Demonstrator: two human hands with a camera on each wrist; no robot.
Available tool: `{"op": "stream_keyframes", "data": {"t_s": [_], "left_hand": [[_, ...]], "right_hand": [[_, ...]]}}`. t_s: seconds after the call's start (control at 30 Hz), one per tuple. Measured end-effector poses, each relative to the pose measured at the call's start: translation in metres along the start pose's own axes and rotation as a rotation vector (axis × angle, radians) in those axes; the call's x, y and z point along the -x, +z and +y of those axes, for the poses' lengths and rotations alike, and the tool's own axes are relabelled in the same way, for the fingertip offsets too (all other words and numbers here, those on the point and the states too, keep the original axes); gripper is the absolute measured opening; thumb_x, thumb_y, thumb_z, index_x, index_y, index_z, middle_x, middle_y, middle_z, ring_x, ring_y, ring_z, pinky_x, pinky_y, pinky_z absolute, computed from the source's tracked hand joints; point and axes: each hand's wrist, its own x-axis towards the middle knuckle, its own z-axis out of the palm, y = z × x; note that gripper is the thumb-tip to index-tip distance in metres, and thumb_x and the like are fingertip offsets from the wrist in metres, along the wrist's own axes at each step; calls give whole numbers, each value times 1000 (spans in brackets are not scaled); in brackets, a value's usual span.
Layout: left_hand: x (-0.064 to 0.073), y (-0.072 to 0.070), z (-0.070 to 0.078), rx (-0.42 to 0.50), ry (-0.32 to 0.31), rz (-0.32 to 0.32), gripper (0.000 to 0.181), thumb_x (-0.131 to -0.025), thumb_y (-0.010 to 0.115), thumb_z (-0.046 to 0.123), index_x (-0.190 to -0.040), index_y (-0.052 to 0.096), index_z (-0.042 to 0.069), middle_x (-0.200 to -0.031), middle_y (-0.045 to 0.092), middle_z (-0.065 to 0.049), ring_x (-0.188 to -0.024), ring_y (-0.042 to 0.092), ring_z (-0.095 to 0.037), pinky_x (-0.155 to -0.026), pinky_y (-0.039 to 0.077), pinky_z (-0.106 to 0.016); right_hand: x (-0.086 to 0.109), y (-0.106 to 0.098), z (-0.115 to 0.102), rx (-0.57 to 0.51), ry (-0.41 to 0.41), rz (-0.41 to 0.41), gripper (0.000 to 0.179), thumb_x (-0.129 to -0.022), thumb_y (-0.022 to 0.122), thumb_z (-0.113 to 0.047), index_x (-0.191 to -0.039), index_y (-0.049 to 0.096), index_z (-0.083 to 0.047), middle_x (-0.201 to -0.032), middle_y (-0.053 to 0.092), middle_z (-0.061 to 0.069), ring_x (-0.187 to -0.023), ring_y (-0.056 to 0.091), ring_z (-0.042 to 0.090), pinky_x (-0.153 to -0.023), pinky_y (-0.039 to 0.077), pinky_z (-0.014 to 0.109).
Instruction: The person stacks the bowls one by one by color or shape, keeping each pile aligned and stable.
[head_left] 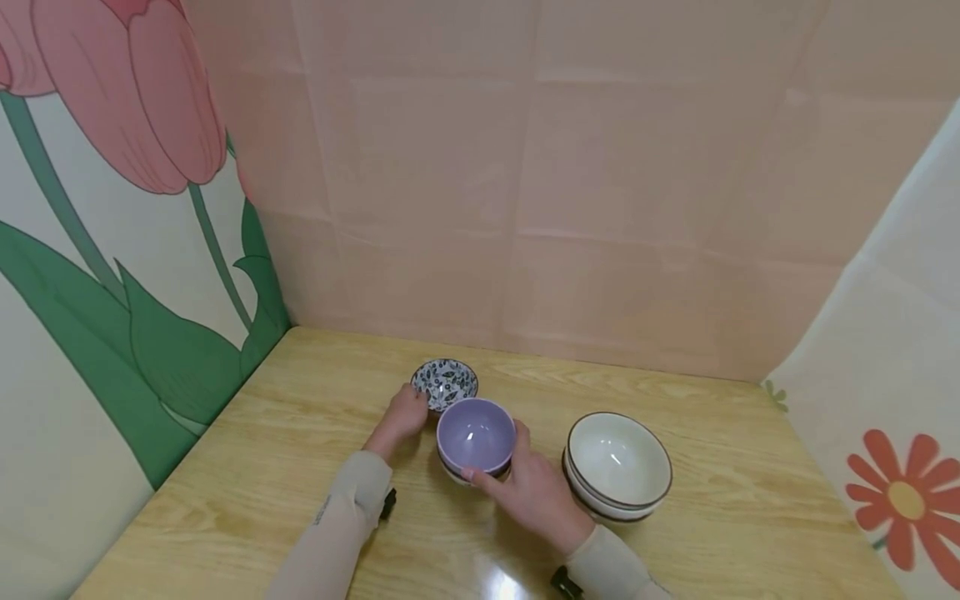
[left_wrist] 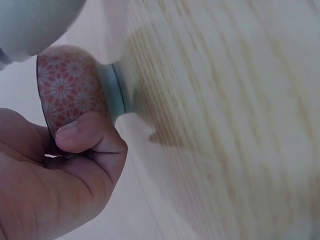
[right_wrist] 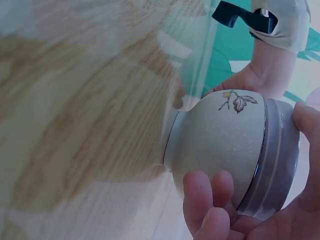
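Note:
My left hand point(head_left: 405, 411) pinches the near-left side of a small bowl point(head_left: 448, 382) with a dark floral pattern inside. In the left wrist view, red flower-like rosettes cover the outside of this patterned bowl point(left_wrist: 67, 85), and its pale foot is close to the tabletop. A purple bowl point(head_left: 476, 433) sits nested in a cream bowl point(right_wrist: 215, 135) with a leaf motif, just in front of the patterned bowl. My right hand point(head_left: 540, 492) grips this pair from the right, thumb at the purple rim and fingers around the lower side. Both bowls are upright.
To the right, a stack of larger white bowls point(head_left: 618, 462) with brown rims stands on the wood-grain table point(head_left: 735, 500). A pink cloth wall point(head_left: 600, 208) rises behind the table, with flower-printed panels at both sides.

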Motion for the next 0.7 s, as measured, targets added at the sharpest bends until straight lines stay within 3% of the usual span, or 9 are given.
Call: {"op": "stream_keyframes", "data": {"t_s": [0.7], "left_hand": [[6,-4,3,-21,-11,14,42,-105,37,16,-128,44,-18,-125,53,-35,-121,52,-47,-105,44,-55]], "right_hand": [[-1,-3,1,-4,21,3,120,-71,60,-85,-150,30,1,-112,68,29,-90,70,37,-74,58,49]]}}
